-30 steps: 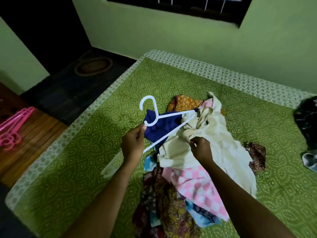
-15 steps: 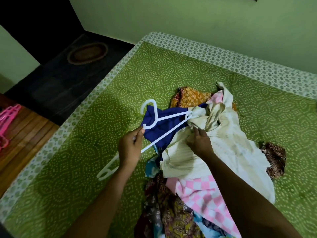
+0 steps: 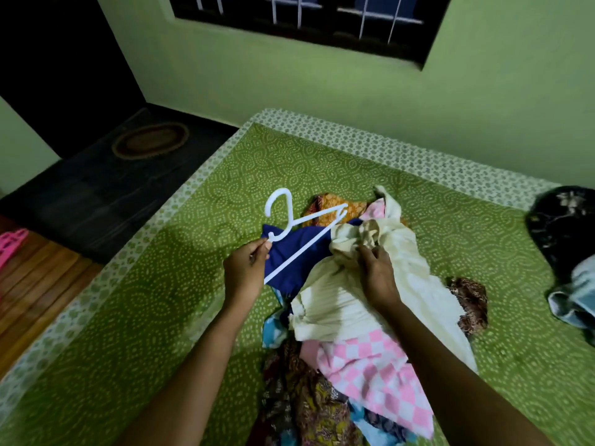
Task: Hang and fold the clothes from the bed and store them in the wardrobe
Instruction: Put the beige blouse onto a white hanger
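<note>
Item one: bed [image 3: 161, 300] with a green patterned cover, against a green wall under a barred window [image 3: 299, 20].

Item two: we count a heap of clothes mid-bed. A cream garment [image 3: 347, 304] lies on top, over a pink check cloth [image 3: 370, 358], a navy cloth [image 3: 309, 268], an orange cloth [image 3: 328, 210] and dark prints [image 3: 306, 397].

Item three: white hanger [image 3: 298, 255], held above the navy cloth, its far tip touching the cream garment.

Item four: left hand [image 3: 244, 272], fingers and thumb pinched on the hanger just below the hook.

Item five: right hand [image 3: 378, 272], fingers curled into a bunched fold of the cream garment.

We also note a black garment [image 3: 560, 226] at the bed's right edge, pink hangers [image 3: 9, 246] on the wood surface at left, and an oval mat [image 3: 149, 144] on the dark floor.
</note>
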A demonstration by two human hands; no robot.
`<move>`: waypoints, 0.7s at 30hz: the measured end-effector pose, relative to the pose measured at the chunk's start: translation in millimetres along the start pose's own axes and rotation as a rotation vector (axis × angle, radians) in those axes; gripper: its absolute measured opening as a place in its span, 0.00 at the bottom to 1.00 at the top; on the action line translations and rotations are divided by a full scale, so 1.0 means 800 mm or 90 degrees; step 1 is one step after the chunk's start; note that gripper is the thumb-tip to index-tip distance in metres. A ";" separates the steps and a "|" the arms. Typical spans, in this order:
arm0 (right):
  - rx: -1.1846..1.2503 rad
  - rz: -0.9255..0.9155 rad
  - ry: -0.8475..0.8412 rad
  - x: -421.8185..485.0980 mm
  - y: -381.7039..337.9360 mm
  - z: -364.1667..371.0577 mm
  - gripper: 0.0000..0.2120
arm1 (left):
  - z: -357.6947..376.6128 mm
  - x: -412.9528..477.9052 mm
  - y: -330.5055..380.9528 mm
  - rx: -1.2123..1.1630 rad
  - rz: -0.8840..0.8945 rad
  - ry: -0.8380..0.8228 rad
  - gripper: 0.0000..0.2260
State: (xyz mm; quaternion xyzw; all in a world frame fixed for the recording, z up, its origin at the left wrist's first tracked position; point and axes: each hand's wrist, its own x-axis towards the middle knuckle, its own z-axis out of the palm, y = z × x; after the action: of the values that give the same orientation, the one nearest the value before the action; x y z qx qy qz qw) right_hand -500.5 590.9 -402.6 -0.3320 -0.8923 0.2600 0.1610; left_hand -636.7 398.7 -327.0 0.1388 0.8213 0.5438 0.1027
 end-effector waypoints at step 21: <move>0.559 -0.223 -0.013 -0.156 -0.341 -0.288 0.09 | -0.166 -0.142 0.187 -0.126 0.270 -0.130 0.20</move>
State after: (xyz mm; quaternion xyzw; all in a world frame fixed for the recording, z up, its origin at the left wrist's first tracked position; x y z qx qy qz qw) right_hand -442.6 412.9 -73.7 -0.0744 -0.7423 0.5847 0.3186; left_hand -554.8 300.4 -135.9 0.3513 0.7022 0.6139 0.0819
